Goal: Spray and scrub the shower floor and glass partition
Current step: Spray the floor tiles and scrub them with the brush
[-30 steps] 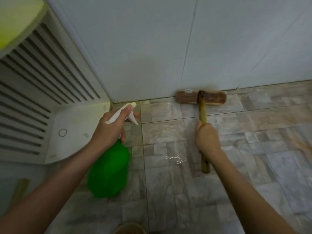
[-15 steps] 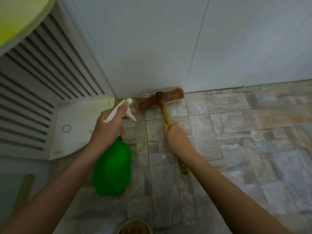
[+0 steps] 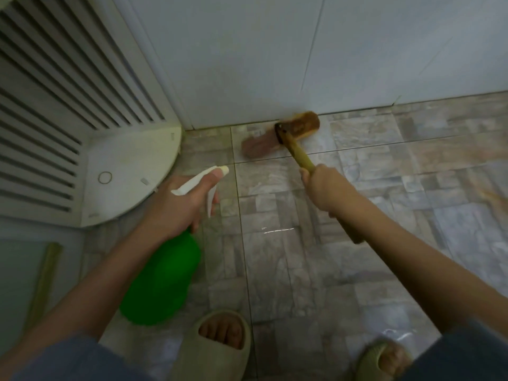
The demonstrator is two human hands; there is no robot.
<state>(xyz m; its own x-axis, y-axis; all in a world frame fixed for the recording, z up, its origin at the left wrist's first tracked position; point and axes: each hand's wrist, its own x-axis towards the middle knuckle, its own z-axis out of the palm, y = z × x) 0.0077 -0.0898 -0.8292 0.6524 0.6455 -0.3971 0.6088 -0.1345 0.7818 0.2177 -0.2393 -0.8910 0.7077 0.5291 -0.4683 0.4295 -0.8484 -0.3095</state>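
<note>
The left grip (image 3: 178, 204) is clamped round the neck of the green spray bottle (image 3: 162, 279), one finger lying along its white nozzle, just right of the white corner tray (image 3: 123, 171). Farther right of the tray, the right grip (image 3: 327, 188) is closed round the wooden handle of the scrub brush (image 3: 302, 125). The blurred brush head lies slanted on the wet tiled shower floor (image 3: 302, 270), its far end at the foot of the white wall (image 3: 247, 64).

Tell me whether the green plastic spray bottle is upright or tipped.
Tipped. The green plastic spray bottle slants in the left hand, base toward the person, white nozzle pointing forward.
</note>
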